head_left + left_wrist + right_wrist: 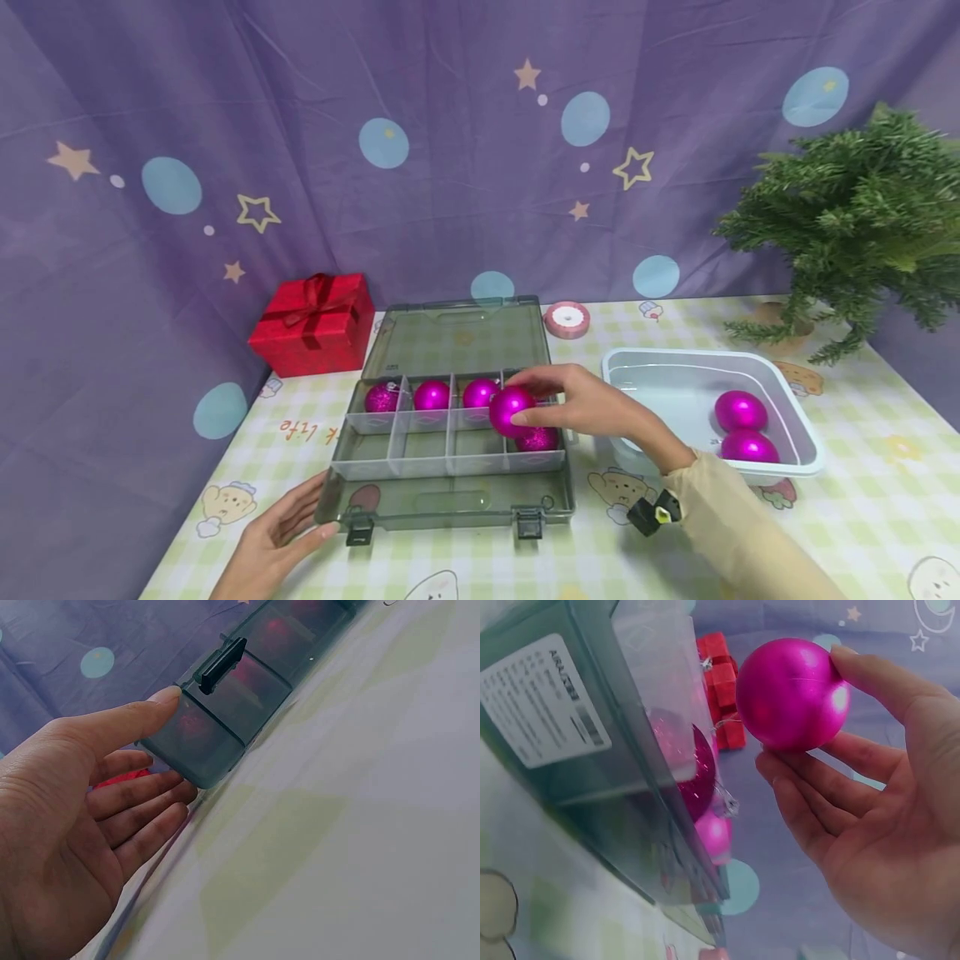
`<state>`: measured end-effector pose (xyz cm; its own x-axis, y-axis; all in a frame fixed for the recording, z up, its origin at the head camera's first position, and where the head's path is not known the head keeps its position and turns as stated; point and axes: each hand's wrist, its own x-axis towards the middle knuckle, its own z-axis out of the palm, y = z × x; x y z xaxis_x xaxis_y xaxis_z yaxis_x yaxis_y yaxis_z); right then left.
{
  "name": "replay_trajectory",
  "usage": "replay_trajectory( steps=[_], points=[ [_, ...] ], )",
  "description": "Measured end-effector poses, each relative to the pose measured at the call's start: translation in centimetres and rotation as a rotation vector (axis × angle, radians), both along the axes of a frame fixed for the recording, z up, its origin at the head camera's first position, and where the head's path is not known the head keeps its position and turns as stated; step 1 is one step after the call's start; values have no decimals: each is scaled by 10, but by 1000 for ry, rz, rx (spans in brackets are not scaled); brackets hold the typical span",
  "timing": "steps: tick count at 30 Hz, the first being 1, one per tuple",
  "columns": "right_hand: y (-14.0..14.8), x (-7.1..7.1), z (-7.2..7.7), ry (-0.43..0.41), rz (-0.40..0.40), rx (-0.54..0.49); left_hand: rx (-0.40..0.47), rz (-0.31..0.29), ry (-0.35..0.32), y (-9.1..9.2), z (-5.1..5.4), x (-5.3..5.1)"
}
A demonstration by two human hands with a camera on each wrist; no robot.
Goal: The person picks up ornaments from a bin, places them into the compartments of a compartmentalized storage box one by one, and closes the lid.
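Between the thumb and fingers of my right hand [573,404] is a shiny magenta Christmas ball [793,694], held over the right end of a grey clear plastic divider box [420,467]. The box lies with its lid [457,346] raised at the back. Three magenta balls sit in its back row: a glittery one [382,398], then two smooth ones. Below the held ball, another glittery ball [537,439] rests in the front right compartment. My left hand [277,533] has its fingers extended at the box's front left corner, the thumb touching the edge.
A white basin [660,379] on the right holds two smooth magenta balls [741,412]. Behind it stands a small artificial tree [862,217]. A red gift box [315,325] and a pink ribbon roll [567,320] flank the lid. A small black object [645,515] lies below the right forearm.
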<state>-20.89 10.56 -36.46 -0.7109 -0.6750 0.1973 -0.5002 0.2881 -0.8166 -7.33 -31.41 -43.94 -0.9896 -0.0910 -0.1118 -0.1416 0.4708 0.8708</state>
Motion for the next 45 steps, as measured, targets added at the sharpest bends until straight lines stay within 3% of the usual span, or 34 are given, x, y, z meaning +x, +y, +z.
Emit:
replay_trajectory(
  steps=[7, 14, 35, 45],
  points=[
    [-16, -3, -6, -32, 4, 8, -1, 2, 0, 0, 0, -1],
    [-29, -7, -15, 26, 16, 13, -2, -6, 8, 0, 0, -1],
    [-43, -6, -19, 35, 25, 32, -18, 1, -42, 0, 1, -2],
    [-44, -5, -20, 44, 9, 56, -17, -12, 8, 0, 0, -1]
  ],
)
